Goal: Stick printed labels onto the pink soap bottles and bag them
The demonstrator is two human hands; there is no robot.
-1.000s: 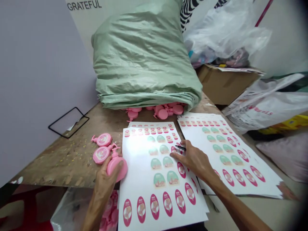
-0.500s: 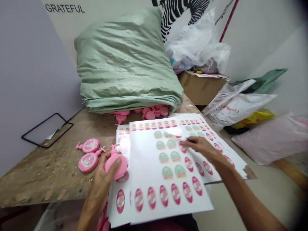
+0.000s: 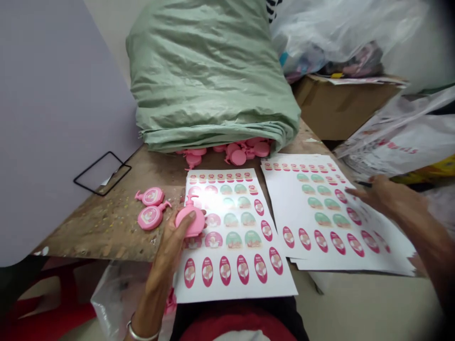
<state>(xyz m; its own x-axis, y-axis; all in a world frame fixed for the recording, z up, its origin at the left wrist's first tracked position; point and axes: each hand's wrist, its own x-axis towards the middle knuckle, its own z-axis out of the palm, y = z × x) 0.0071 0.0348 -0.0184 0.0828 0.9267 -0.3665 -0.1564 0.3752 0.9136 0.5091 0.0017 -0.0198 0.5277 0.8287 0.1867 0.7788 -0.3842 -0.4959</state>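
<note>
My left hand (image 3: 179, 226) is closed around a pink toy pump bottle (image 3: 190, 221), its pump pointing up and its plain face showing. The bottle is over the left edge of a sticker sheet (image 3: 220, 296) bearing pink ovals, green and pink labels. My right hand (image 3: 387, 199) is at the right-hand pile of sheets (image 3: 284, 203), near its right edge. A thin dark tool (image 3: 363, 184) sticks out from that hand; its exact kind is unclear. Two pink bottles with round labels, an upper one (image 3: 151, 196) and a lower one (image 3: 151, 217), lie left of my left hand.
A big green sack (image 3: 213, 76) stands at the back, with several pink bottles (image 3: 237, 155) spilling from under it. A black wire frame (image 3: 102, 174) lies on the wooden table (image 3: 106, 227). A cardboard box (image 3: 330, 104) and plastic bags (image 3: 391, 142) crowd the right side.
My right hand has moved right, and the partly used sheet now lies on the right-hand pile. The fuller sheet beneath is uncovered. My left hand still holds the bottle; the view has tilted down.
</note>
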